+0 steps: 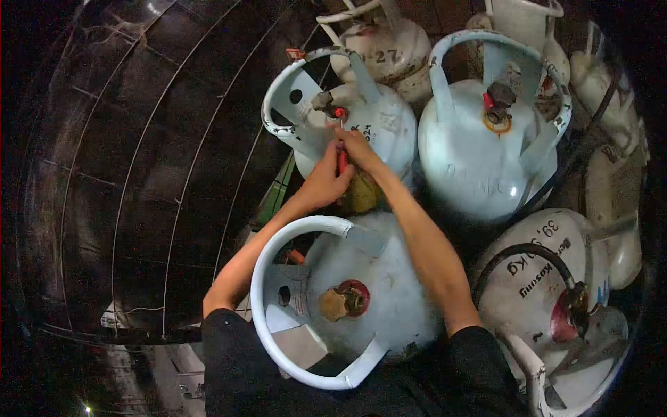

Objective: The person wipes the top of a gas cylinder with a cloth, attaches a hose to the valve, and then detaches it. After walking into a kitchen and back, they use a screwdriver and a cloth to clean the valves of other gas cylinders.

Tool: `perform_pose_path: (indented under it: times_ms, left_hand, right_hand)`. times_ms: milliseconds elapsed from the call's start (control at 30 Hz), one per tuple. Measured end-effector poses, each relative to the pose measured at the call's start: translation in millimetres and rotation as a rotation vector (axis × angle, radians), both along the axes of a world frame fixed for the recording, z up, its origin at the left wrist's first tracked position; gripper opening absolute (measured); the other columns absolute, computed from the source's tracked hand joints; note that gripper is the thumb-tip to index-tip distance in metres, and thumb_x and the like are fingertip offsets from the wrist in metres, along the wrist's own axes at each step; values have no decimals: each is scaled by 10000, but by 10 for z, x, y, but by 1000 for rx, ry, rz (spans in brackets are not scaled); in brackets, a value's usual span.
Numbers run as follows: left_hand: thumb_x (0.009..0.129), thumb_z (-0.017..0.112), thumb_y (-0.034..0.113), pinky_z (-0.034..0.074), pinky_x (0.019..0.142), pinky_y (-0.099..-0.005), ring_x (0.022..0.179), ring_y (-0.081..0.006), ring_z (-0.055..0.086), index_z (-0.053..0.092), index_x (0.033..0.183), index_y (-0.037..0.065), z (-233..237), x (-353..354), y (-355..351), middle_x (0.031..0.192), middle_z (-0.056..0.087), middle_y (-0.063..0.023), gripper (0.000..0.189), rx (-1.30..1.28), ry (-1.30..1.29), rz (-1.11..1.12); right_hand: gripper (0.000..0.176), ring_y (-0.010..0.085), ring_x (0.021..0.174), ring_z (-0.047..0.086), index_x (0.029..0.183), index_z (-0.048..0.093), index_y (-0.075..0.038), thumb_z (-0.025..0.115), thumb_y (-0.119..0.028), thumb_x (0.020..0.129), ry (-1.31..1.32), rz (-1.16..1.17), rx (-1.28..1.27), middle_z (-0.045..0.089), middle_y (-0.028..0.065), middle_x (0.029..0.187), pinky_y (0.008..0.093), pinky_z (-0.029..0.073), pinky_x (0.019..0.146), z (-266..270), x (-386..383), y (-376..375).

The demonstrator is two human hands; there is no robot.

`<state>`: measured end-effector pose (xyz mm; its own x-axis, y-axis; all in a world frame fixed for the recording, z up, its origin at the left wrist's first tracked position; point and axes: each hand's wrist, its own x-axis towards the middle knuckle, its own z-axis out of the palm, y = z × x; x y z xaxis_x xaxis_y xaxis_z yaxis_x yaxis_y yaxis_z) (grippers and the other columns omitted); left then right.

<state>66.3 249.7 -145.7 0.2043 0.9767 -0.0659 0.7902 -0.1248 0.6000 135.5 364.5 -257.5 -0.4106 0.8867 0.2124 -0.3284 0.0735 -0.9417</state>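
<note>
Both arms reach over a near gas cylinder point(403, 292) toward the valve of a pale blue gas cylinder point(392, 128) behind it. My left hand point(325, 183) is closed around the red handle of a screwdriver point(342, 161). Farther up, my right hand point(357, 147) pinches the tool close to its thin shaft, which points at a red part of the valve point(339, 112). A grey knob point(322, 101) sits beside that red part, inside the cylinder's collar point(272, 104). The fingers partly cover the screwdriver.
Another pale blue cylinder point(479, 156) stands to the right. A white cylinder with a black hose point(521, 250) is at the lower right. More cylinders point(399, 59) crowd the back. Dark wire mesh point(146, 174) runs along the left.
</note>
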Motion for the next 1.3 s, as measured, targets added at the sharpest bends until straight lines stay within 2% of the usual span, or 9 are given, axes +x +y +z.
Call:
perform_pose_path:
  times_ms: [100, 167, 333, 367, 500, 800, 1033, 1100, 1300]
  left_hand:
    - [853, 529, 187, 416, 887, -441, 1011, -456, 541, 316, 1275, -52, 49, 157, -66, 1064, 541, -317, 529, 93, 96, 149]
    - [899, 505, 201, 409, 913, -388, 1027, -305, 541, 347, 1257, 7, -9, 104, -7, 1079, 525, -215, 436, 139, 55, 82]
    - [888, 523, 211, 422, 872, -400, 979, -311, 555, 358, 1238, 18, 122, 246, 58, 1044, 545, -217, 432, 38, 17, 129]
    - [887, 527, 214, 425, 866, -403, 977, -310, 558, 361, 1238, 24, 139, 291, 88, 1036, 551, -213, 432, 33, 20, 158]
    - [886, 535, 219, 443, 845, -397, 955, -301, 567, 369, 1224, 26, -77, 401, 150, 1039, 551, -204, 423, 277, -16, 129]
    - [855, 579, 232, 465, 822, -382, 948, -288, 575, 325, 1249, -5, 26, 679, 395, 1021, 554, -170, 525, 26, 77, 331]
    - [871, 493, 155, 445, 855, -440, 1030, -415, 553, 236, 1330, 0, -200, 409, 247, 1111, 544, -278, 548, 232, 165, 293]
    - [877, 435, 66, 430, 866, -468, 1022, -454, 545, 226, 1359, 23, -183, 77, 131, 1101, 540, -307, 527, 234, 137, 142]
    - [862, 439, 50, 427, 758, -517, 928, -490, 542, 349, 1256, -9, -366, 126, 180, 1003, 564, -325, 409, 421, 56, 184]
  right_hand:
    - [495, 127, 629, 486, 781, 608, -12, 453, -461, 917, 27, 86, -110, 553, 34, 669, 302, 405, 609, 177, 110, -77]
    - [378, 80, 630, 444, 801, 619, -65, 474, -389, 931, 58, 140, -159, 527, -31, 674, 266, 384, 601, 115, 65, -30]
    - [454, 82, 688, 474, 1213, 571, -34, 469, -383, 940, 8, 128, -111, 575, -10, 785, 262, 408, 636, 103, 50, 96]
    - [422, 86, 701, 494, 1157, 600, -41, 472, -379, 940, -13, 60, 196, 596, 2, 810, 259, 417, 661, -36, -10, 206]
    - [489, 176, 654, 554, 885, 640, -31, 442, -477, 908, 36, 323, -73, 618, 57, 734, 350, 442, 621, -24, 122, 305]
    - [316, 121, 730, 545, 940, 654, -94, 591, -390, 846, 197, 377, -485, 620, 22, 837, 296, 439, 659, -37, 275, 337]
    - [398, 139, 624, 538, 928, 666, -61, 514, -428, 908, 40, 255, -172, 625, 5, 748, 300, 446, 605, 6, 136, 356]
    - [480, 150, 699, 562, 907, 667, -9, 505, -460, 906, -374, 21, 16, 639, 43, 792, 308, 452, 673, 266, 60, 118]
    - [602, 144, 666, 532, 741, 611, 8, 480, -562, 885, -84, -2, -91, 594, 62, 698, 316, 419, 630, 253, 59, 4]
